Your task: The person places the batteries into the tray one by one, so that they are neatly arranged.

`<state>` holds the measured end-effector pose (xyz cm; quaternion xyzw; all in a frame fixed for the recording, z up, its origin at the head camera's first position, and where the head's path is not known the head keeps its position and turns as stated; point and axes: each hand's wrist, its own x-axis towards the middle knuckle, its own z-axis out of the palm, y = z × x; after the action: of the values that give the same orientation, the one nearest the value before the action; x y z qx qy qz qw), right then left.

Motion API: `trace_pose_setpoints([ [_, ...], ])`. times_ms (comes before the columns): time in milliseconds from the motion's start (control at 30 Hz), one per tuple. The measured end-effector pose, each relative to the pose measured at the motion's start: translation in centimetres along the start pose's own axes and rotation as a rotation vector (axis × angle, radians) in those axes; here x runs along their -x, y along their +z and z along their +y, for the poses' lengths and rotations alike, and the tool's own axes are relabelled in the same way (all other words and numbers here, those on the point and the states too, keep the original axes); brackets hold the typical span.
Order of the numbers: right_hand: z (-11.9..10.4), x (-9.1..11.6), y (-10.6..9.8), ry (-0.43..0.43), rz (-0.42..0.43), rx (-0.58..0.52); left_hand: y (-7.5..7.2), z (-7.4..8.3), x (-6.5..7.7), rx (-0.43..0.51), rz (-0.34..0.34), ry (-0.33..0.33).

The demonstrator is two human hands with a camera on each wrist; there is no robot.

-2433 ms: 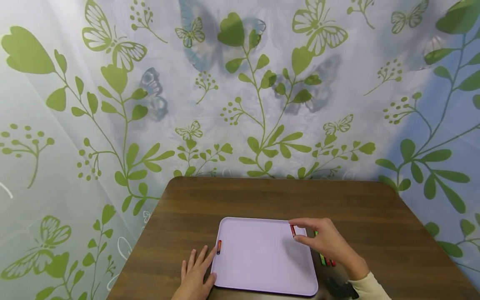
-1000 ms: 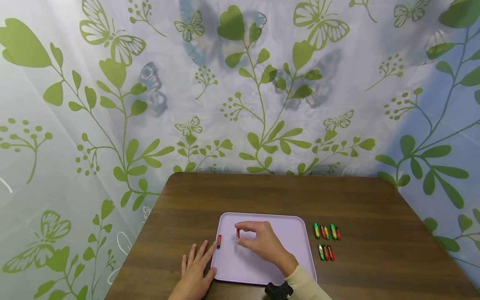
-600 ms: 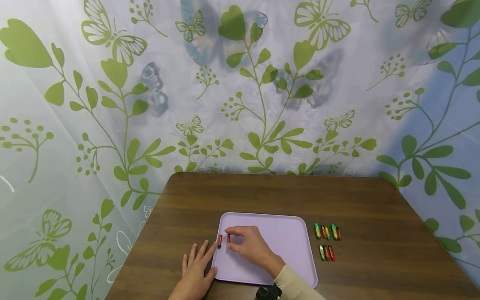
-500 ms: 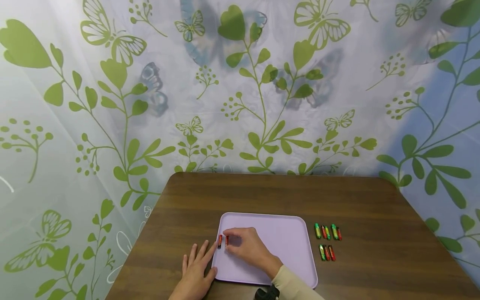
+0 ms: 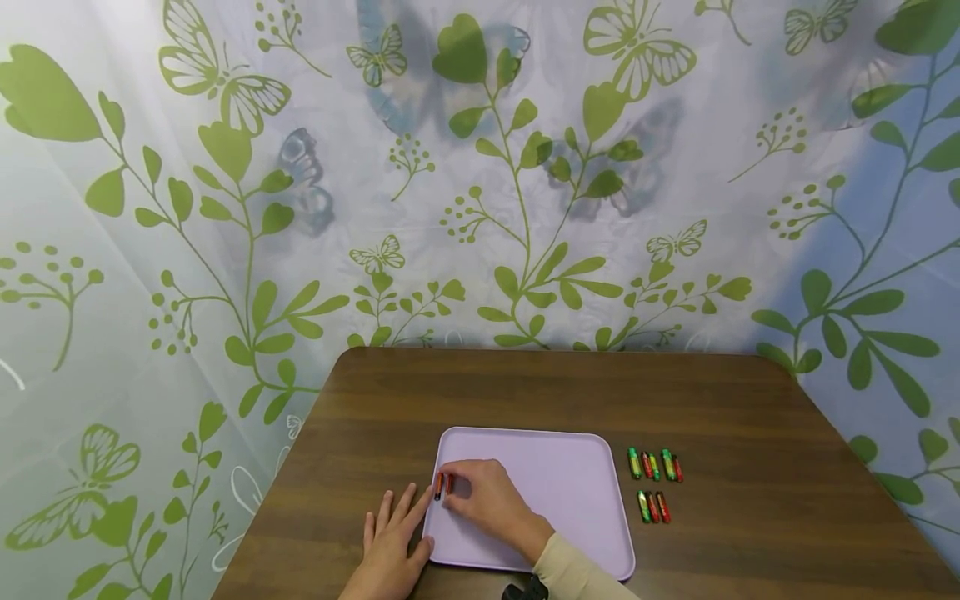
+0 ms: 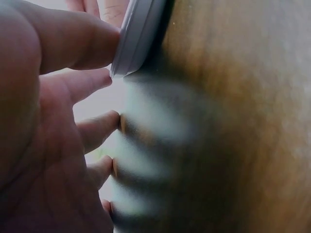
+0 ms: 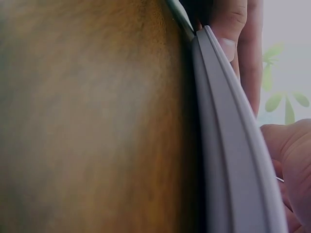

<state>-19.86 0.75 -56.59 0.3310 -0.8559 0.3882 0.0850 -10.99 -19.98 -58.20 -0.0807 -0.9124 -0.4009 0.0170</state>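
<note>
My right hand [image 5: 487, 498] pinches a small red battery [image 5: 449, 484] between thumb and fingers, over the left end of a lilac tray [image 5: 547, 508]. Just left of it, a second battery [image 5: 438, 487], red with a dark end, lies along the tray's left side. My left hand [image 5: 390, 542] lies with its fingers spread on the table and touches the tray's left rim. In the left wrist view the thumb [image 6: 77, 41] and forefinger meet that rim. The right wrist view shows the tray's side wall [image 7: 231, 141]; the battery is hidden there.
Right of the tray, green batteries [image 5: 634, 463] and red batteries [image 5: 664, 507] lie in two rows on the brown wooden table [image 5: 750, 467]. A curtain [image 5: 480, 183] printed with leaves and butterflies hangs behind the table.
My right hand has carried the red battery leftward from the tray's right edge across to its left end, close beside the other battery. My left hand has stayed in place.
</note>
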Motion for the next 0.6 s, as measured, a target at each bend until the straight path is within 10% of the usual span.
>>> trace_pose_setpoints([
  [300,0.2,0.8,-1.0,0.074,-0.014,-0.075,-0.2,0.3,0.1,0.020,-0.031,-0.014],
  [600,1.6,1.9,-6.1,0.132,-0.016,-0.137,-0.6,0.9,0.2,0.002,-0.041,-0.035],
])
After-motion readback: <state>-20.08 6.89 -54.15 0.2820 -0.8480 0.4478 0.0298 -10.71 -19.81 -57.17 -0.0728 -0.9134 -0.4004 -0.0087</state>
